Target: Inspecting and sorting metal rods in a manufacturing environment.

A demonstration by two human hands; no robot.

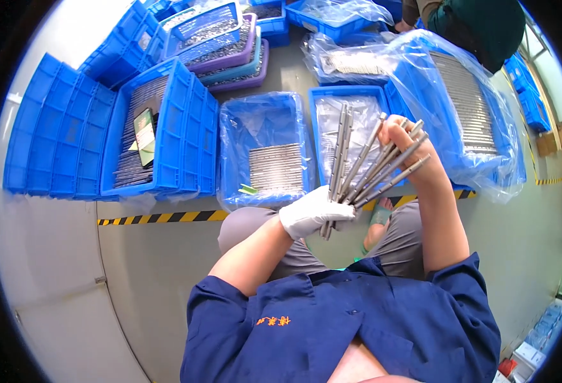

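My left hand [319,212], in a white glove, is closed round the lower ends of a fanned-out bunch of grey metal rods [341,150]. The rods have ring-like grooves along their length. Bare, my right hand [412,143] has its fingers curled round the upper part of several rods on the bunch's right side. Just beyond my hands stands a blue bin [382,96] lined with clear plastic. To its left, another lined blue bin [229,140] holds a row of similar rods [274,167] and a small green strip [248,189].
A blue crate [188,127] of rods, with a green-and-white card [144,137] on top, stands left. Purple baskets [249,80] of small parts are stacked behind. At right, a plastic-covered bin holds rods [463,102]; a person in a dark cap [491,25] leans beyond it.
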